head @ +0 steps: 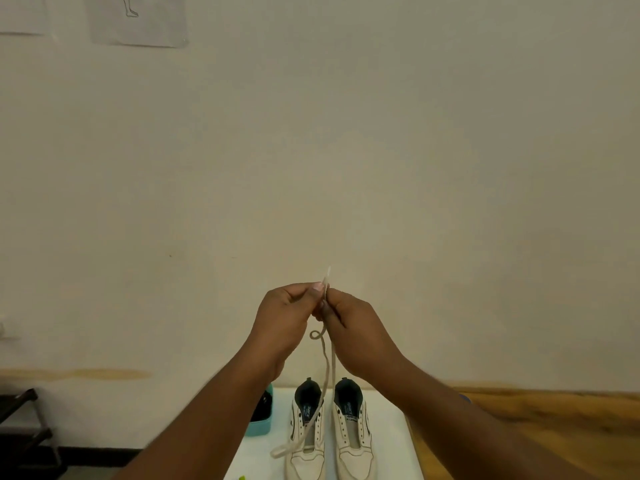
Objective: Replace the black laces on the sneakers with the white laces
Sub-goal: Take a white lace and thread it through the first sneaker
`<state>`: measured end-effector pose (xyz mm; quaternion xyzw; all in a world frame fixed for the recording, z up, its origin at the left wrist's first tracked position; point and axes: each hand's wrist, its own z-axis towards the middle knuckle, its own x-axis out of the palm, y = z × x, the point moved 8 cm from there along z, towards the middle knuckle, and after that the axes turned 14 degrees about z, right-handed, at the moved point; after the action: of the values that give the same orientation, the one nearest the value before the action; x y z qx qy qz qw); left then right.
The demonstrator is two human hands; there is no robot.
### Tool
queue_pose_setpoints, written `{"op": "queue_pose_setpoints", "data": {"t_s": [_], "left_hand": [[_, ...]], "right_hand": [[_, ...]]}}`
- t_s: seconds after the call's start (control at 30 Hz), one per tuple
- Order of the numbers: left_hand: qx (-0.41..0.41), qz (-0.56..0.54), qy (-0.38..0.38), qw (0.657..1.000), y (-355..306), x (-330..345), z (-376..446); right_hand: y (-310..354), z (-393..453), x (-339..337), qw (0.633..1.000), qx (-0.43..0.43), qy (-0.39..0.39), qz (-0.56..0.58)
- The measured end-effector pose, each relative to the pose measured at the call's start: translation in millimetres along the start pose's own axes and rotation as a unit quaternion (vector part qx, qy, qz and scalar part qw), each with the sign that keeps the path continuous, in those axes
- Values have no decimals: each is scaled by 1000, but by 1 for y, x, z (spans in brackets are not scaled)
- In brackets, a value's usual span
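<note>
Two white sneakers stand side by side on a white surface, toes toward me: the left sneaker and the right sneaker. Neither has laces in its eyelets. My left hand and my right hand are raised above the shoes, fingertips together, both pinching the two ends of a white lace. The lace hangs down doubled, with a small curl below my fingers, and its lower loop lies across the left sneaker. Black laces lie in a teal box left of the shoes.
A pale wall fills most of the view, with paper sheets taped at the top left. A wooden tabletop extends to the right of the white surface. A dark wooden rack stands at the lower left.
</note>
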<state>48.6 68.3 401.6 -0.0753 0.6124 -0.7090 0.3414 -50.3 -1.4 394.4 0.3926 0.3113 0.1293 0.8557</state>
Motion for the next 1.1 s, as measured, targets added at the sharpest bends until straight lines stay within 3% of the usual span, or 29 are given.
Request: {"op": "queue_pose_setpoints", "data": {"t_s": [0.53, 0.73, 1.1], "left_hand": [[-107, -147, 38, 983, 17, 17, -1], [-88, -152, 29, 984, 12, 17, -2], [7, -55, -81, 995, -16, -1, 10]], "right_hand": [[-7, -2, 4, 998, 19, 42, -38], [-13, 0, 7, 998, 29, 45, -28], [-38, 2, 9, 996, 50, 47, -48]]}}
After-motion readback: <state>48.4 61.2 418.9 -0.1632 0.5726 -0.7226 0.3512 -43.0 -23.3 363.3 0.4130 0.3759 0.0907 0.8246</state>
